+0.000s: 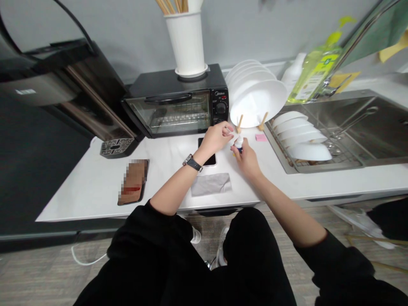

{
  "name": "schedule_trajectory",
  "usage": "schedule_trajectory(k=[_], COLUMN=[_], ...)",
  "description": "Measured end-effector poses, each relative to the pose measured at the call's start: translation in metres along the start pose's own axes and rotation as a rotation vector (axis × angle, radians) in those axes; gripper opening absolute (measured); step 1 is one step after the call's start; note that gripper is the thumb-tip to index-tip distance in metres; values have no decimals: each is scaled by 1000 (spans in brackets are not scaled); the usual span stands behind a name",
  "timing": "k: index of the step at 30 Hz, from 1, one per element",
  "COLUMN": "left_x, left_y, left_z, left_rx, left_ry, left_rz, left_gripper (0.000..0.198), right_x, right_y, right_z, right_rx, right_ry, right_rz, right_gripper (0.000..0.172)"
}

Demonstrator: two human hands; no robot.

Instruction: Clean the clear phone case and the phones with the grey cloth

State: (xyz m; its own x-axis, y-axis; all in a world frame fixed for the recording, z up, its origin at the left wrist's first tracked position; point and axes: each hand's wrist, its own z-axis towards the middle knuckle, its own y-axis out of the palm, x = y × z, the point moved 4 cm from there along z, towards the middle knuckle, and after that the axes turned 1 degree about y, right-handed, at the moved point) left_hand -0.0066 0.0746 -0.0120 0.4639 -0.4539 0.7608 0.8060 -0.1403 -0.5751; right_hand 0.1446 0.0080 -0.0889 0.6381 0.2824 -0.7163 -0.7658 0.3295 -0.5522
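My right hand is closed around a small bottle with a white top and a dark blue lower part, held upright above the white counter. Just left of the bottle's top, my left hand has its fingertips pinched together. Something tiny and pale may be between them, too small to make out. Beneath my left wrist, which wears a black watch, lies a dark phone, partly covered by the arm. A folded grey cloth rests nearer the counter's front edge. A small pink block lies right of the bottle.
Behind my hands stands a black toaster oven with a white cup on top. White plates stand in a rack beside it. The sink with bowls is at right. A dark dispenser and a blurred-out flat object are left.
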Motion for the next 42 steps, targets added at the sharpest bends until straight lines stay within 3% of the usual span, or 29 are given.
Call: schedule_trajectory(k=[5, 12, 22, 25, 28, 31, 34, 36, 39, 42], left_x=[-25, -38, -37, -26, -10, 0, -7, -13, -18, -22], left_y=[20, 37, 37, 24, -11, -52, -74, -79, -77, -72], left_z=[7, 13, 6, 1, -29, -90, -159, -191, -208, -203], left_rx=[-105, -99, -72, -5, 97, 102, -61, -76, -39, -48], left_ry=[11, 7, 91, 80, 58, 3, -175, -238, -254, -268], left_rz=[18, 51, 128, 156, 189, 308, 441, 477, 478, 415], left_gripper=[26, 20, 43, 50, 40, 15, 12, 14, 15, 4], right_x=[-2, -6, -11, -13, -21, -34, -46, -49, -48, -45], right_y=[-1, -4, -6, -12, -32, -54, -54, -45, -31, -22], right_z=[0, 0, 0, -3, -24, -58, -79, -79, -69, -61], right_rx=[-14, -31, -17, 22, 122, 198, -13, -137, -231, -290], right_ry=[7, 9, 30, 50, 63, 44, -16, -41, -53, -61], right_rz=[-1, -20, 5, 22, 56, 79, 103, 87, 29, -5], right_gripper=[40, 42, 45, 48, 51, 31, 18, 17, 17, 10])
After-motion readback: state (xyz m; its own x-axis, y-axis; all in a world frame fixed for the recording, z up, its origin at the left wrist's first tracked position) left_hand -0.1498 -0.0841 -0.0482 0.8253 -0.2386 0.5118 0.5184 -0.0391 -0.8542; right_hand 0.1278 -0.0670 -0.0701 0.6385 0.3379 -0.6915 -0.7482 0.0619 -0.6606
